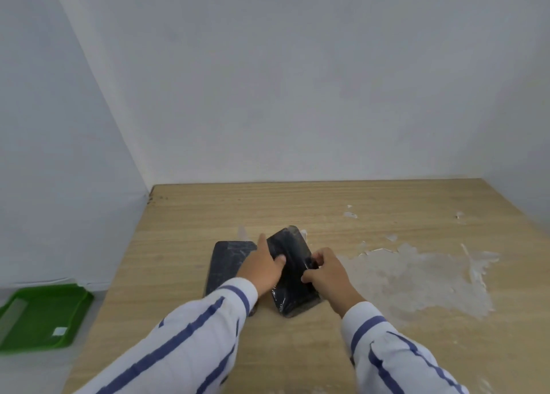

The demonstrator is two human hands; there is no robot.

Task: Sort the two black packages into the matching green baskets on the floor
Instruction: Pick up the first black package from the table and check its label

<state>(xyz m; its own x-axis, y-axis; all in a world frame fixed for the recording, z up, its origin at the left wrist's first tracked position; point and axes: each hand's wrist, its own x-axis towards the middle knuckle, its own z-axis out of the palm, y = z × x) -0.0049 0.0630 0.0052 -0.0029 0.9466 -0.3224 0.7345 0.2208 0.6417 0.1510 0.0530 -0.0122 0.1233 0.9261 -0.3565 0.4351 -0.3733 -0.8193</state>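
Two black plastic-wrapped packages lie side by side on a wooden table (327, 209). The left package (227, 262) lies flat, partly covered by my left arm. The right package (293, 274) is angled, its far end pointing away. My left hand (263, 265) rests on the right package's left side, fingers spread, thumb pressing its top. My right hand (329, 271) curls its fingers around the same package's right edge. One green basket (44, 316) sits on the floor to the left, below the table.
The table stands in a corner of grey walls. A large patch of peeled, whitish surface (416, 277) spreads over the table to the right of the packages. A small white label lies inside the green basket.
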